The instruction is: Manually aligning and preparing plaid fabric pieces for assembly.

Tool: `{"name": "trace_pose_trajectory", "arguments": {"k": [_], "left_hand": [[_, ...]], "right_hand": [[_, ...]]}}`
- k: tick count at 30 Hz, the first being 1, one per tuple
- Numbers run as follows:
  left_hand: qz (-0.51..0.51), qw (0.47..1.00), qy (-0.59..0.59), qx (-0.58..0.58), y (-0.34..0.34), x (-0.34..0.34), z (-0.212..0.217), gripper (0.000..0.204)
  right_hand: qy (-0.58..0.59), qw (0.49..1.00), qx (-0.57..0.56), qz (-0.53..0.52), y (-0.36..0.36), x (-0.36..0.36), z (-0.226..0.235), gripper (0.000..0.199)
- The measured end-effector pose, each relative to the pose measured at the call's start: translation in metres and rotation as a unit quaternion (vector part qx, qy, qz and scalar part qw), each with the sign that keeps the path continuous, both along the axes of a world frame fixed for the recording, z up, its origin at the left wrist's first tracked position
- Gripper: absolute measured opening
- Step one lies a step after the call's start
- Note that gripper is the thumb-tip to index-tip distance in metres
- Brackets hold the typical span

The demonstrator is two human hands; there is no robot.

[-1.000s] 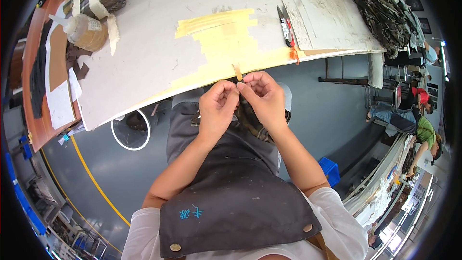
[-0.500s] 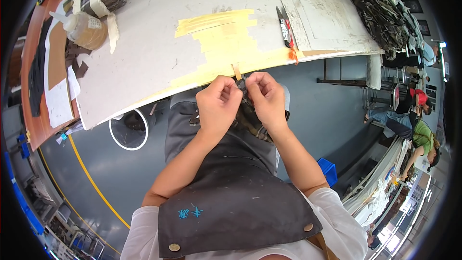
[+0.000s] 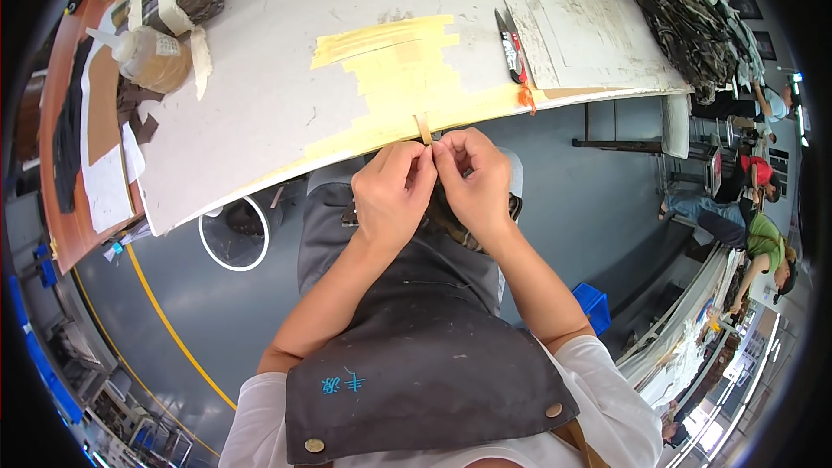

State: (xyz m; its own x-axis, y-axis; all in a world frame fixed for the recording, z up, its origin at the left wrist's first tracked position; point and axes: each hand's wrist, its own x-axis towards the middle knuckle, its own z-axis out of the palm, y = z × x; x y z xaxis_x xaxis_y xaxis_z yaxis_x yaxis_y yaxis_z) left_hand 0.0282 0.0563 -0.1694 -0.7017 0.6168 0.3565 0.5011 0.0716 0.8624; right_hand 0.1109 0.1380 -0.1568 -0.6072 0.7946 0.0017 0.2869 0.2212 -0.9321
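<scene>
Head view, centre of the frame: the left hand (image 3: 392, 189) and right hand (image 3: 475, 180) pinch dark striped cloth (image 3: 452, 224) between thumbs and fingers, fingertips close together just below a tan strip (image 3: 423, 127). Black-and-red scissors (image 3: 511, 50) lie toward the upper right on the table (image 3: 251, 78).
</scene>
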Motion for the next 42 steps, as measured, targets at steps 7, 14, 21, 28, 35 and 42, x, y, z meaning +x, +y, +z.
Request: {"name": "trace_pose_trajectory", "arguments": {"k": [7, 14, 21, 28, 35, 42], "left_hand": [[-0.017, 0.887, -0.457, 0.055, -0.005, 0.012, 0.001, 0.010], [0.010, 0.970, -0.243, -0.001, -0.013, 0.020, -0.033, 0.021], [-0.097, 0.906, -0.411, 0.036, -0.008, 0.007, -0.059, 0.015], [-0.063, 0.921, -0.384, 0.025, -0.010, 0.008, -0.055, 0.017], [-0.043, 0.942, -0.334, -0.001, -0.011, 0.007, -0.049, 0.016], [-0.048, 0.938, -0.330, -0.099, -0.025, 0.000, -0.019, 0.013]], "right_hand": [[0.070, 0.989, -0.120, -0.053, -0.010, -0.001, -0.008, 0.009], [0.053, 0.981, -0.184, -0.038, -0.007, 0.003, -0.008, 0.008], [0.076, 0.975, -0.206, -0.025, -0.014, 0.012, -0.001, 0.012], [0.074, 0.970, -0.232, 0.011, -0.015, 0.019, 0.009, 0.024], [0.070, 0.981, -0.179, -0.036, -0.008, -0.008, -0.013, 0.012], [-0.001, 0.971, -0.236, 0.024, -0.001, 0.015, 0.010, 0.019]]}}
